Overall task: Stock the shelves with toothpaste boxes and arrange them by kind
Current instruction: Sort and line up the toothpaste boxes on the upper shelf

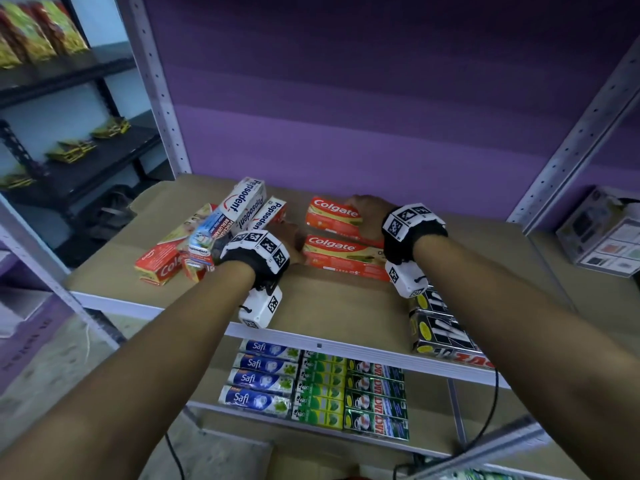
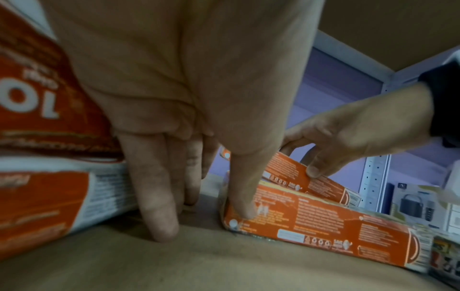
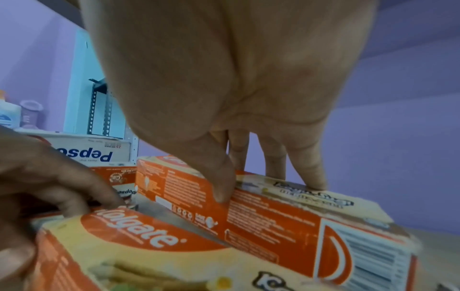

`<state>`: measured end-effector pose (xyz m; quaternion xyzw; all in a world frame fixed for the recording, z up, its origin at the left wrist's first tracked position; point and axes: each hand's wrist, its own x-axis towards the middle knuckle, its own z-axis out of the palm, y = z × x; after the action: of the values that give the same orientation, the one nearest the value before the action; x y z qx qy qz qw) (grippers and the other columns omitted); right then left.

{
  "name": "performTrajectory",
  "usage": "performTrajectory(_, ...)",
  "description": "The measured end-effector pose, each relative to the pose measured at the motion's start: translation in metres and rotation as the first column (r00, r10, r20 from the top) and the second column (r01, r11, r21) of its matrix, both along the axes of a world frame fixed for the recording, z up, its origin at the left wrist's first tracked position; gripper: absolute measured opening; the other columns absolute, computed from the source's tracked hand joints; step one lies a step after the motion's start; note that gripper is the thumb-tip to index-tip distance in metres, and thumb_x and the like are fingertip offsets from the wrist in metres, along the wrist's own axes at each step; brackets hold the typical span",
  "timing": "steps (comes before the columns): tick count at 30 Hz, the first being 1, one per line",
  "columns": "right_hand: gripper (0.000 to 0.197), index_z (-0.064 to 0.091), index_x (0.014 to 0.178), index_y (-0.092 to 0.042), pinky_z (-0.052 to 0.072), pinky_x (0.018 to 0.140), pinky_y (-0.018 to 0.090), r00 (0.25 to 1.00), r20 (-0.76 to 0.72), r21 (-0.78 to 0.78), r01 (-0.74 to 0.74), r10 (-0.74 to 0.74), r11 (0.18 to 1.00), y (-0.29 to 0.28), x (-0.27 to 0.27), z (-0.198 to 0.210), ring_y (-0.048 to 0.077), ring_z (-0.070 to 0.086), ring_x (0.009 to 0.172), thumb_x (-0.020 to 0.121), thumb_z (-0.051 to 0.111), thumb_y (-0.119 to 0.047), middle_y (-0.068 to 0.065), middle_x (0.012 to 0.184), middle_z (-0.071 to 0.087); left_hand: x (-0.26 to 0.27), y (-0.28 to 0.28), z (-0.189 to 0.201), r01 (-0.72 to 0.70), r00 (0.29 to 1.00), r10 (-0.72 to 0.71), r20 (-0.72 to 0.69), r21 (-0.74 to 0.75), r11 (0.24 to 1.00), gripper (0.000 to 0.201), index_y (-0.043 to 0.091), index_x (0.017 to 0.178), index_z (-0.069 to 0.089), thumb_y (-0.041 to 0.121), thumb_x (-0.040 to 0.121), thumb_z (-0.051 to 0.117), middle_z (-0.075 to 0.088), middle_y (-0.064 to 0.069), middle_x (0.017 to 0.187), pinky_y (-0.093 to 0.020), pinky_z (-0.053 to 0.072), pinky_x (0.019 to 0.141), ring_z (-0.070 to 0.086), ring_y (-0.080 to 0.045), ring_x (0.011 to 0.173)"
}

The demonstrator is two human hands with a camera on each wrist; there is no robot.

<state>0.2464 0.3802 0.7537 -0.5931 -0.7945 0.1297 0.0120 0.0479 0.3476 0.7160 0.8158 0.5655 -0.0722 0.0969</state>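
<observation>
- Your right hand (image 1: 369,213) gripped the far Colgate box (image 1: 334,218) on the cardboard-lined shelf (image 1: 332,303); the right wrist view showed the thumb (image 3: 219,177) pressed on its orange side and the other fingers set on its top face.
- Your left hand (image 1: 287,242) was at the left end of the near Colgate box (image 1: 343,256). In the left wrist view the thumb (image 2: 242,189) pressed on that box's end while the other fingers (image 2: 154,189) pointed straight down to the shelf surface, closed on nothing.
- The two Colgate boxes lay parallel, one behind the other, with a narrow gap between them.
- To the left lay an untidy pile: two Pepsodent boxes (image 1: 242,202) resting across more Colgate boxes (image 1: 162,261).
- Black boxes (image 1: 440,327) sat at the shelf's front right corner.
- On the shelf below, Safi boxes (image 1: 263,379), green boxes (image 1: 320,389) and dark green boxes (image 1: 375,398) lay in three neat rows side by side.
</observation>
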Motion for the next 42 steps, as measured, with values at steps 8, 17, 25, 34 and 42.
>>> performTrajectory(8,0.066,0.029,0.153,-0.009,0.04,0.106,0.035,0.986,0.161,-0.05,0.045,-0.036,0.998,0.001,-0.007,-0.019,0.029,0.044,0.137,0.095,0.06,-0.014,0.013,0.152,0.041,-0.002,-0.001,0.002,-0.015,1.0,0.015,0.006,-0.013,1.0,0.049,0.016,0.125,0.058,0.05,0.09,0.061,0.062,-0.006,0.122,-0.037,0.054,0.089,0.066,-0.025,0.094)
performTrajectory(17,0.052,0.043,0.144,-0.016,0.046,0.103,0.038,0.99,0.134,-0.108,0.067,-0.052,0.992,-0.004,-0.004,-0.023,0.028,0.055,0.125,0.094,0.057,-0.019,0.009,0.141,0.053,-0.008,0.002,-0.008,-0.023,0.943,0.054,0.329,-0.099,0.995,0.077,0.042,0.145,0.03,0.044,0.082,0.074,0.058,0.01,0.136,-0.027,0.046,0.074,0.06,-0.019,0.114)
performTrajectory(25,0.088,0.042,0.144,-0.035,0.039,0.098,0.032,0.998,0.047,-0.253,0.061,-0.051,0.965,-0.019,0.053,-0.008,0.017,0.048,0.128,0.069,0.08,-0.058,-0.01,0.144,0.048,-0.005,0.009,-0.02,-0.044,0.983,0.033,0.179,0.058,0.997,0.069,0.038,0.146,0.034,0.054,0.086,0.065,0.06,0.002,0.133,-0.029,0.044,0.083,0.063,-0.023,0.108)
performTrajectory(34,0.104,0.029,0.147,-0.054,0.049,0.1,0.037,0.997,0.023,-0.31,0.075,-0.071,0.948,-0.028,0.084,-0.02,0.02,0.054,0.12,0.065,0.085,-0.02,-0.008,0.145,0.047,0.0,0.008,-0.024,-0.041,0.996,0.03,0.086,0.136,0.99,0.054,0.027,0.139,0.044,0.054,0.093,0.054,0.059,-0.003,0.135,-0.036,0.039,0.102,0.056,-0.026,0.12)
performTrajectory(42,0.095,0.026,0.15,-0.051,0.035,0.103,0.03,0.996,0.089,-0.222,0.03,-0.011,0.975,-0.024,0.086,-0.026,0.024,0.037,0.141,0.077,0.077,-0.019,-0.006,0.16,0.029,0.006,0.005,-0.023,-0.058,0.996,0.047,0.079,0.145,0.988,0.052,0.02,0.137,0.044,0.047,0.095,0.056,0.057,-0.008,0.135,-0.038,0.037,0.104,0.054,-0.028,0.123)
